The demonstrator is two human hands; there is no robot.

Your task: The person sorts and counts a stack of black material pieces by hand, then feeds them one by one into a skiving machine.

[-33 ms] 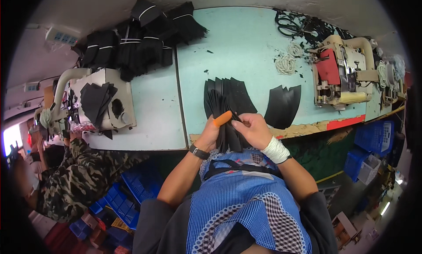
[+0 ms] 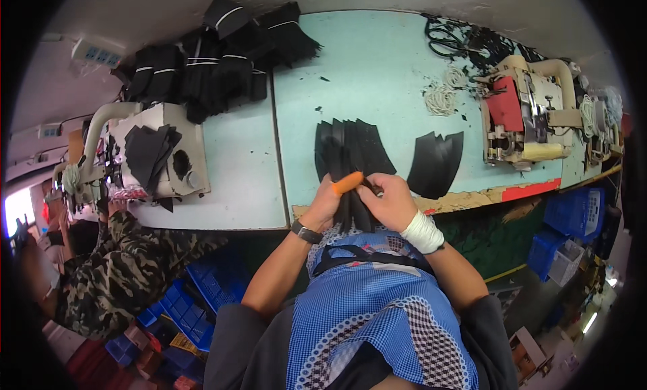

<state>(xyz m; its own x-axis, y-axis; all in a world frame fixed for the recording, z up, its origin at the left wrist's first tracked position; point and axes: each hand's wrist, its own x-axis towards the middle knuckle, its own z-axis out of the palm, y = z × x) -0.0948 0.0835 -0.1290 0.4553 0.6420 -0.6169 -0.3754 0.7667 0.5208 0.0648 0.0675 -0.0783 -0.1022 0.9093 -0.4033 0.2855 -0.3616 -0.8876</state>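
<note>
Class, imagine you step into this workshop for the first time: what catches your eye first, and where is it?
At the near edge of the pale green table, the left hand and right hand grip a fanned stack of black cut pieces, the left wearing a bright orange finger cover. A cream and red sewing machine stands at the right.

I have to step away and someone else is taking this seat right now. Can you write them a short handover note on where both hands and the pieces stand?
Left hand: thumb in an orange cover, pinching the near end of the fanned black pieces.
Right hand: white wrap at the wrist, gripping the same fan from the right.
The fan lies on the pale green table, near its front edge.
Set apart: a smaller stack of black pieces to the right.
Left: the fan in hand is not yet released. More black bundles wait at the table's far left.
</note>
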